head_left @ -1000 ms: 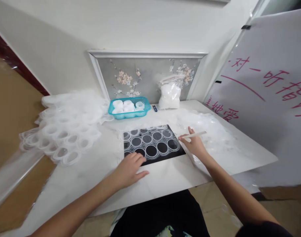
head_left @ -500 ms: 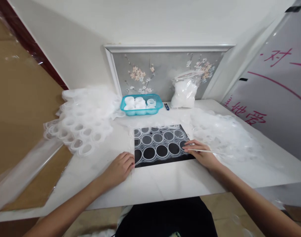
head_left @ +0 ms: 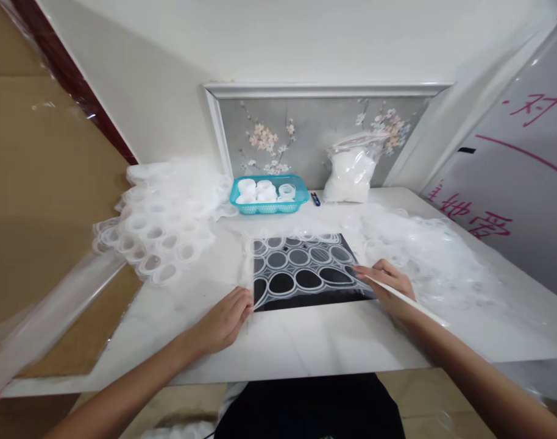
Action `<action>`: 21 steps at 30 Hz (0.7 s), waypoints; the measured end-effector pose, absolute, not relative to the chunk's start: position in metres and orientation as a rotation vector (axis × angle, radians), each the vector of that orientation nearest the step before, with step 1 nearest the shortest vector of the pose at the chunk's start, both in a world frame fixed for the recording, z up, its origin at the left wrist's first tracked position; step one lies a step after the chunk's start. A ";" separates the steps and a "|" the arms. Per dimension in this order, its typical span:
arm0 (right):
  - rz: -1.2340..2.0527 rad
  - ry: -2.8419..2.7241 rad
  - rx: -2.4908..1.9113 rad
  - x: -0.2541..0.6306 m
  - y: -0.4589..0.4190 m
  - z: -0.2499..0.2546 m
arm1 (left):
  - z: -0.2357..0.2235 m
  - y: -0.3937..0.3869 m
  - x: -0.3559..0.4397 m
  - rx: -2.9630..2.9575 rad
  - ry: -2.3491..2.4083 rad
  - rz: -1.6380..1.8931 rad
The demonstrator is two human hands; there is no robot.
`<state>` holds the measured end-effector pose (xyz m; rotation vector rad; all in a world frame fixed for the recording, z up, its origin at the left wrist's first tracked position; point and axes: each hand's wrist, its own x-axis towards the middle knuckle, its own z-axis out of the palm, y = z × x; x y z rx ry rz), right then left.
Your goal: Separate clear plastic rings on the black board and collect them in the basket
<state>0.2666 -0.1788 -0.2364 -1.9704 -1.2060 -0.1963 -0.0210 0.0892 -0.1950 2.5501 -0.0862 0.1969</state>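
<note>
A thin, translucent sheet with rows of white-edged rings [head_left: 278, 259] lies over a black mat [head_left: 324, 296] on the white table. In its front row the circles look stretched out of round, mostly toward the right. At the sheet's front left corner, my left hand [head_left: 230, 314] is closed with fingertips pinching the edge. My right hand [head_left: 390, 286] is closed around a slender white stick [head_left: 415, 303], which slants back over the wrist. Its fingertips are at the right end of the front row; whether they also grip the sheet is hard to tell.
Piles of similar ringed sheets lie left [head_left: 157, 225] and right [head_left: 429, 250]. Behind the mat stand a blue basket [head_left: 269, 208] of white rolls, small dark snips [head_left: 315, 199] and a clear bag [head_left: 350, 174] of white material. Cardboard [head_left: 54, 213] is at far left.
The stick has swung from nearly level to a slant toward me. The front row's circles have gone from round to stretched. The view has shifted slightly; my left hand remains at the corner.
</note>
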 end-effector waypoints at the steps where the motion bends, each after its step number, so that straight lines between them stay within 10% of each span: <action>1: -0.192 -1.200 -1.996 0.265 -0.181 -0.236 | -0.196 0.088 -0.022 2.550 -0.080 0.208; 12: -0.126 -1.278 -2.074 0.270 -0.188 -0.237 | -0.199 0.094 -0.015 2.747 0.020 0.282; 21: 0.545 -0.979 -1.976 0.347 -0.089 -0.229 | -0.207 0.128 0.062 3.094 0.209 0.019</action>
